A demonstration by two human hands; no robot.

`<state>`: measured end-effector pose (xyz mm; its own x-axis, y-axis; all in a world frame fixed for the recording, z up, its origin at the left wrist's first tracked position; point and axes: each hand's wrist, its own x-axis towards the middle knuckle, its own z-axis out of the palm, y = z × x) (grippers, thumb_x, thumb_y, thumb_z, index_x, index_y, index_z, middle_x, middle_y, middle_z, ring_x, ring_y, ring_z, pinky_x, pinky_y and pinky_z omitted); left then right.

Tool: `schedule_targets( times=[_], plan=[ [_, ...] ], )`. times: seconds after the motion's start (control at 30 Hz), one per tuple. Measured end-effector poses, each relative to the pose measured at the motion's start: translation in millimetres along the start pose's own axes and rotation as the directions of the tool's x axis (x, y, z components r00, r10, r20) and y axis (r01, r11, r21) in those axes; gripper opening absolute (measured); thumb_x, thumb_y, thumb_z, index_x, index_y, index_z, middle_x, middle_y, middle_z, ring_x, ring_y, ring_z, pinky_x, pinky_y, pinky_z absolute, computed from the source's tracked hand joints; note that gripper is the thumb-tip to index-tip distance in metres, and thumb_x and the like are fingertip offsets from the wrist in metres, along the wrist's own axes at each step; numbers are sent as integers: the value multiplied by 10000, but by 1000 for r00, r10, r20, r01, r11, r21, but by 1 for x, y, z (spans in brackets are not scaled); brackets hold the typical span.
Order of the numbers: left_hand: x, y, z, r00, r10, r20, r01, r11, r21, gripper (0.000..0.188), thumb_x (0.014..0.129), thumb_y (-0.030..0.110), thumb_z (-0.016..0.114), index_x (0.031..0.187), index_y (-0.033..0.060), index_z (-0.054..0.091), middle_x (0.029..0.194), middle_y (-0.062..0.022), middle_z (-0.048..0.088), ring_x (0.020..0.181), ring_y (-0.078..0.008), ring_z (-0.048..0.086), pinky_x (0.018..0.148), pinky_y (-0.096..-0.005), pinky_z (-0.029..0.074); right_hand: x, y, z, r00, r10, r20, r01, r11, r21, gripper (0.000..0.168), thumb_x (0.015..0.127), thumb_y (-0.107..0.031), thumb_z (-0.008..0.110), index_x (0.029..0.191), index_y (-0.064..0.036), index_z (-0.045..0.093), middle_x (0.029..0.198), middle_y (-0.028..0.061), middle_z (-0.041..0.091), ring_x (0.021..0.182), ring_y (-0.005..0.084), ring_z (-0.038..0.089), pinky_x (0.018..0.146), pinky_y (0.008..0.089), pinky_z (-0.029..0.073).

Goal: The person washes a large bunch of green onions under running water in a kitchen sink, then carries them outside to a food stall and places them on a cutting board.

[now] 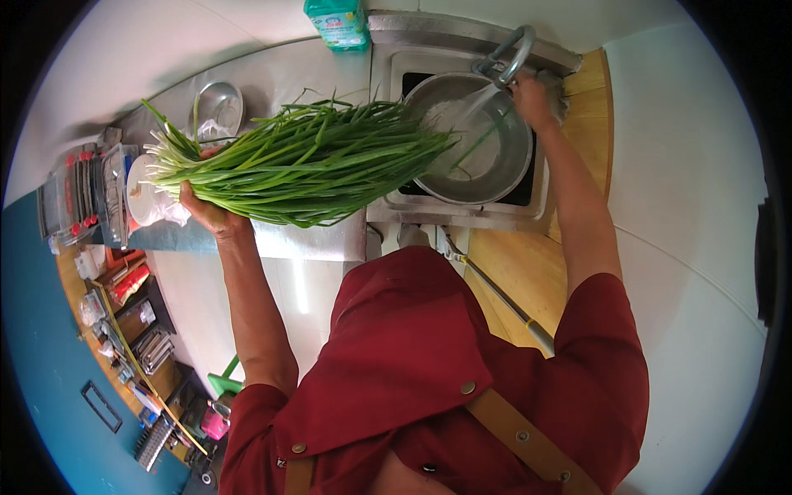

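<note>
My left hand (213, 213) grips a large bunch of green onions (309, 161) near the white root ends. The bunch lies sideways, its green tips reaching over the left rim of a round metal basin (525, 167). That basin sits at the sink (383, 213), and water runs into it from a curved metal faucet (526, 46). A loose green leaf (486, 145) lies in the basin. My right hand (531, 99) is at the base of the faucet, right of its spout; its fingertips are partly hidden, so what they hold cannot be told.
A green plastic package (339, 25) stands behind the steel counter (309, 241). A small metal bowl (219, 105) and a white round container (142, 192) are left of the bunch. Clear containers (80, 192) stand farther left. A long-handled tool (507, 297) leans below the sink.
</note>
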<state>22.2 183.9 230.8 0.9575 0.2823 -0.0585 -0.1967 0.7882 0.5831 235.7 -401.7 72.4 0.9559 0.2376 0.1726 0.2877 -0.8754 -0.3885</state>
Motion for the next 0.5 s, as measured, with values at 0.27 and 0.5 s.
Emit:
schedule_targets(
  times=[0.27,0.5],
  plan=[
    [-15,6,28,984,142,-110,-123,979,162,599,856,483,670,1206,8,570,1170,-159,619,1108,-336,611,1017,-531,495,62,21,-21,994,42,-101,-49,996,-68,170,927,-172,602,897,-27,687,702,120,712,740,318,728,725,420,559],
    [-25,11,21,989,146,-34,-145,989,20,604,886,491,633,1218,-11,577,1175,-180,636,1111,-354,624,1012,-545,505,-22,-47,2,984,176,7,-177,984,24,142,910,-114,601,1006,-29,663,1000,215,683,929,421,654,808,497,524]
  ],
)
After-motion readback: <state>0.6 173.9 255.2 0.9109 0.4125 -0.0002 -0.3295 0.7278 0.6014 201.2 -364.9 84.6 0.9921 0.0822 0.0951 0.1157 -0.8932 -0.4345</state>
